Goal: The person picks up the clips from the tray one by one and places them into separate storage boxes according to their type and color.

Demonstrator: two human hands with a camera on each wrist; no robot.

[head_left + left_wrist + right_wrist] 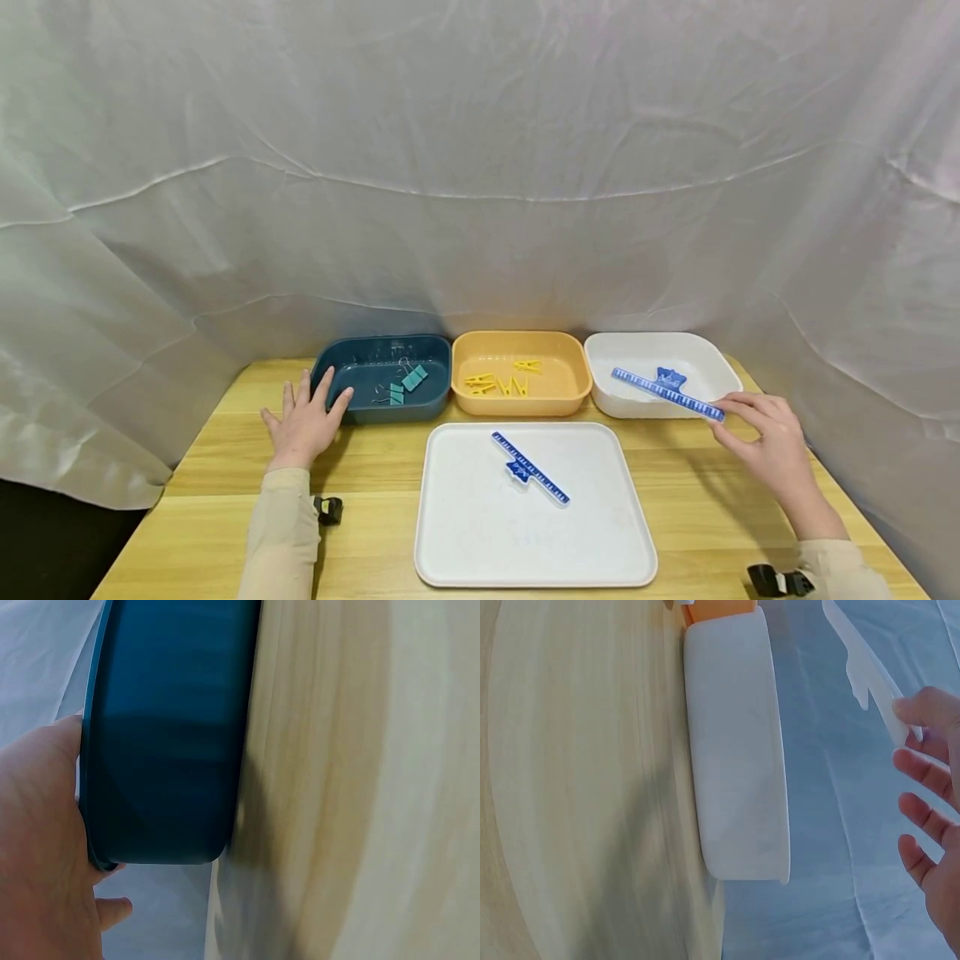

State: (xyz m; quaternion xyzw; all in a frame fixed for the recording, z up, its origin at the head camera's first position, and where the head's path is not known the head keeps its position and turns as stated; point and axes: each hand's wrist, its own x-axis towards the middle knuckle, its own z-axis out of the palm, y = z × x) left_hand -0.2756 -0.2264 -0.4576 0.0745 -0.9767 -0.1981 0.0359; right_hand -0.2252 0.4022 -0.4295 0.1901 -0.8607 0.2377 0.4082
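My right hand (pixel 768 442) pinches one end of a blue music clip (pixel 667 394), a long bar with a piano-key pattern and a star-shaped handle. The clip hangs over the white bin (pixel 720 367); in the right wrist view the clip (pixel 874 671) appears edge-on and pale, apart from the bin's rim. A second blue music clip (pixel 531 468) lies on the white tray (pixel 457 533). My left hand (pixel 306 425) rests with spread fingers at the near left corner of the dark blue bin (pixel 420 410). From the left wrist, the hand (pixel 41 832) touches that bin's rim.
Teal binder clips (pixel 414 378) lie in the dark blue bin. Beside it, the yellow bin (pixel 525 407) contains several small yellow clothespins (pixel 527 366). All three bins stand in a row along the back of the wooden table (pixel 367 508), before a grey curtain (pixel 517 258).
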